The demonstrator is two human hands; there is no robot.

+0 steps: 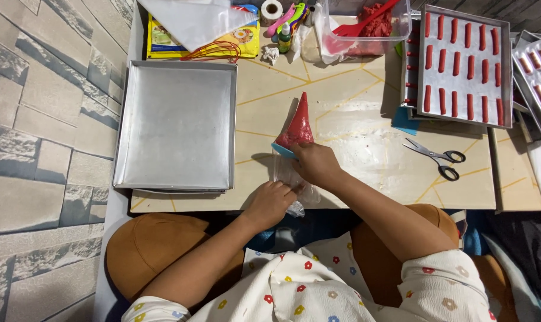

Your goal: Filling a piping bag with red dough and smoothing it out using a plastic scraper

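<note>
**Desk:** What am I looking at, nearest first?

**Operator:** From my remote seat: at the table's near edge, the left hand (271, 203) has its fingers curled together, pinching the loose clear tail of a piping bag (297, 128). Just beyond it, the right hand (315, 164) presses a blue scraper (284, 150) across the bag, fingers closed over the blade's top edge. The bag lies flat on the low table (342, 107), its tip pointing away from the person, with red paste packed into the far cone.

**Desk:** Which step is this?

**Operator:** I judge it to be the packing step: paste pushed toward the tip, the tail held taut. The next move, as I read it, calls for a firm hold on the tail while the scraper slides forward, without splitting the plastic.

**Desk:** And farther out?

**Operator:** An empty metal tray (176, 125) sits left of the bag; scissors (437, 157) lie to the right. Beyond those, a tray of piped red sticks (464, 65) and a clear tub of red paste (369, 27) with a spatula in it.
</note>
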